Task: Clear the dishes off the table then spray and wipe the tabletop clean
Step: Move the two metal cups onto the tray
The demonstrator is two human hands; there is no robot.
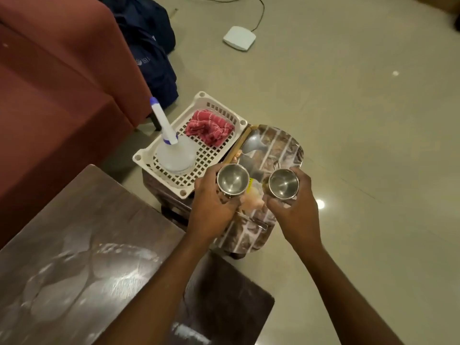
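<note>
1. The left grip (211,202) is clasping a steel cup (232,180), and the right grip (293,207) is clasping a second cup (283,183). Both cups are standing upright, mouths up.
2. The two cups are hovering side by side but apart over the patterned tray (281,143), off the table (74,232).
3. Bare tray is lying directly below and toward 12 o'clock of both grips, so setting down probably needs only a short drop.
4. The spray bottle (174,153) and red cloth (210,130) are sitting in the white basket (139,158), at 10 o'clock from the left grip, which is the nearer one.
</note>
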